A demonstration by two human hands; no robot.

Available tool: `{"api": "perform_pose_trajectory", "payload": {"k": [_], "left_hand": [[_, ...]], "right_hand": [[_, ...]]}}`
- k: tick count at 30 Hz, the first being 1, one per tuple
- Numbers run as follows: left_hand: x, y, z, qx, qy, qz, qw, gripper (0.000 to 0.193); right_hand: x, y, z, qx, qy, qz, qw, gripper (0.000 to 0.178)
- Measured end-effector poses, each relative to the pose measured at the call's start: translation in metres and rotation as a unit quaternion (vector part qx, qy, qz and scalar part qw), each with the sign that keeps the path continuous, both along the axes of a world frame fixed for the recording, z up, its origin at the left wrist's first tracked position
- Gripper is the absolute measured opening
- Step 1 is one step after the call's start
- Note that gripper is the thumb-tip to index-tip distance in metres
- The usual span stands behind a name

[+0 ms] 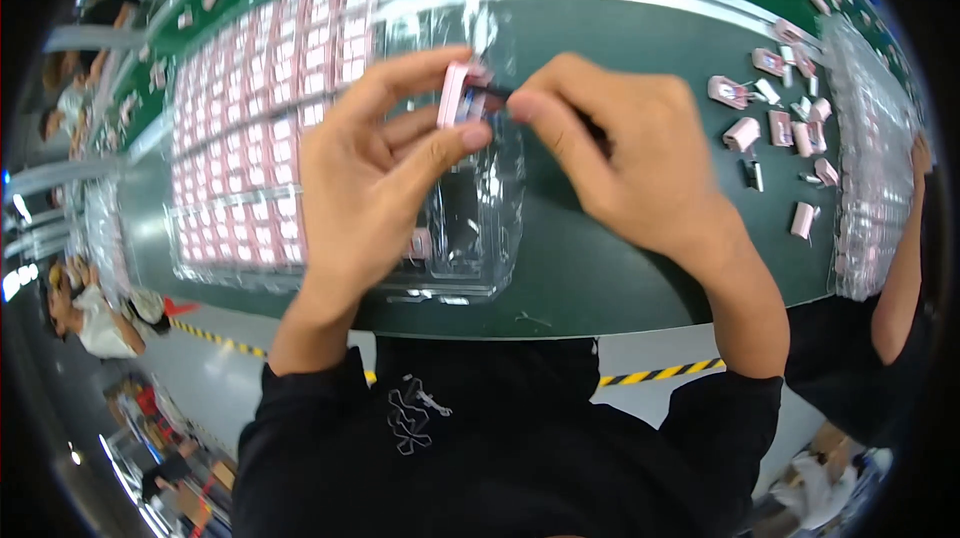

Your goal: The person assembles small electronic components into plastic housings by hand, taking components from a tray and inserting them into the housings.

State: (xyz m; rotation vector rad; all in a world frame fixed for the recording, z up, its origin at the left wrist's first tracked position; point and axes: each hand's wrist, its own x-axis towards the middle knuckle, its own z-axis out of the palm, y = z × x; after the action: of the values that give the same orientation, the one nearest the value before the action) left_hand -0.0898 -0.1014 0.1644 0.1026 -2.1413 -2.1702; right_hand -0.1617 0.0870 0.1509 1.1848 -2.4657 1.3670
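On a green table (600, 283) lies a clear tray (432, 292). Above it, our left hand (365, 163), palm rightward, grips a pink casing (453, 98); our right hand (640, 128), angled inward, pinches a dark piece (496, 92) at the casing's right.

Bright centre, dark bent edges

left hand (355, 173): fingers (425, 64) bent, thumb (450, 145) opposed | right hand (640, 133): fingers pinched | forearms (745, 303): angled inward

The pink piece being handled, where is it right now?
In the head view, the pink piece is above centre, held in the left hand, just left of the right hand, with the clear tray behind it.
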Motion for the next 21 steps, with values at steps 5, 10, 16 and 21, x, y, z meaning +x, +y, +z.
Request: {"api": "perform_pose_trajectory", "payload": {"k": [5,10,16,21], "left_hand": [[-0.001,-0.005,-0.003,-0.015,0.033,-0.019,0.999,0.044],[-0.005,-0.004,0.01,0.015,-0.018,-0.015,1.0,0.045],[0.004,0.0,0.007,0.066,-0.037,0.002,0.997,0.044],[0.004,0.003,0.009,0.054,-0.044,-0.035,0.997,0.046]], "right_hand": [[0.0,0.008,0.009,-0.034,0.011,-0.011,0.999,0.017],[0.004,0.008,0.018,-0.025,-0.052,0.012,0.998,0.021],[0.008,0.016,0.022,-0.123,-0.183,0.005,0.975,0.019],[-0.021,0.017,0.015,-0.162,-0.214,-0.154,0.951,0.03]]}}
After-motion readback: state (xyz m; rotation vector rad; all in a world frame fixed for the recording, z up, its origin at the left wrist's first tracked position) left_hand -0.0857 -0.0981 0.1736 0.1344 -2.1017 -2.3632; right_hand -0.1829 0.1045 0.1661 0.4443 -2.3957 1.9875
